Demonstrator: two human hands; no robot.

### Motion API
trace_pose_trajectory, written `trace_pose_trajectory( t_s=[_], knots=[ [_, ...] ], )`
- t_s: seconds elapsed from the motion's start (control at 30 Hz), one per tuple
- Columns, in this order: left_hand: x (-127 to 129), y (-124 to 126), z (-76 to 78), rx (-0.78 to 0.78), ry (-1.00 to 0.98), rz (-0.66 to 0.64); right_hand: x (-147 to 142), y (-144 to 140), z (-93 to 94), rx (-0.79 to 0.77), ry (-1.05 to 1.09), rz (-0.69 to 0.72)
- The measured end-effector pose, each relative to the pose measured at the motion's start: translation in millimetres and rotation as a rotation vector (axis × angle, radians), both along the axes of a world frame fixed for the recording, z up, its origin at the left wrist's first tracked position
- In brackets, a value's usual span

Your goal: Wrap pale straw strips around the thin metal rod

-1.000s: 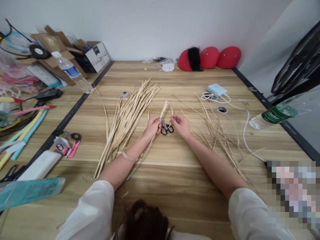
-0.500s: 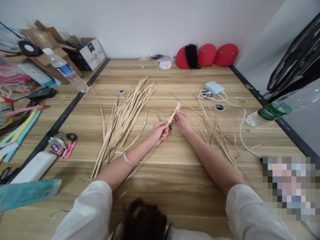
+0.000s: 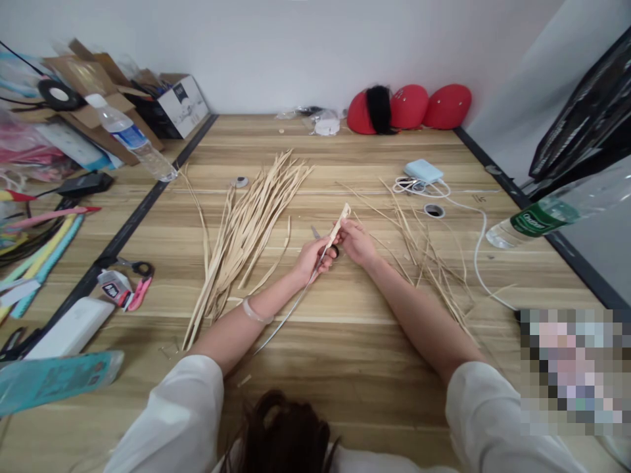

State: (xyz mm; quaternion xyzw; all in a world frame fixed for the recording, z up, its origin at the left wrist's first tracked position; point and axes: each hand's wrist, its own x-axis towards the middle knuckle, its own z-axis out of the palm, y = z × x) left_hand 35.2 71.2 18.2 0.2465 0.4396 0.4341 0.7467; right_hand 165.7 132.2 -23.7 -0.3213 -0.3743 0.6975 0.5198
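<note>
The left hand (image 3: 315, 259) is closed on my feed, its fingers curled about a thin metal wire (image 3: 290, 313) where that meets the lower end of a pale straw-like piece (image 3: 339, 225). The right hand (image 3: 359, 243) pinches the piece from the side, thumb and fingers drawn together. I see the piece tilted between both hands, above the table (image 3: 355, 368), with the wire sloping down and leftward. I judge the step to be wrapping or smoothing straw onto the wire's end; the next move calls for a steady left grip and gentle right-hand tension. Both forearms reach forward and converge near the scissors (image 3: 315, 232), which the left hand partly hides.
</note>
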Motion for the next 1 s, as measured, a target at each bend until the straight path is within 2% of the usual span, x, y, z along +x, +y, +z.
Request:
trace_pose_trajectory(
  t_s=[0.1,0.2,0.27,0.37,0.43,0.47,0.53,0.63,0.73,1.0],
  knots=[
    [0,2,0.1,-0.011,0.03,0.023,-4,-5,2.2,0.099,-0.117,0.02],
    [-1,3,0.1,0.013,0.071,0.059,-6,-12,4.3,0.212,-0.379,-0.038],
    [-1,4,0.0,0.024,0.092,0.077,-5,-17,5.2,0.276,-0.564,-0.218],
    [-3,6,-1.0,0.014,0.127,0.088,1,-20,6.3,0.472,-0.765,-0.544],
    [-5,8,-2.5,0.009,0.154,0.097,4,-20,6.5,0.574,-0.839,-0.675],
    [-5,9,-3.4,0.011,0.166,0.101,5,-19,6.1,0.607,-0.859,-0.691],
    [-6,10,-5.4,0.025,0.187,0.098,5,-15,4.0,0.617,-0.843,-0.631],
    [-6,10,-7.3,0.041,0.202,0.081,1,-8,-2.3,0.496,-0.649,-0.457],
    [-6,8,-6.9,0.035,0.196,0.079,-1,-3,-7.5,0.408,-0.5,-0.403],
    [-7,9,-7.0,0.084,0.213,0.167,0,-6,-3.3,0.305,-0.563,-0.328]
  ],
)
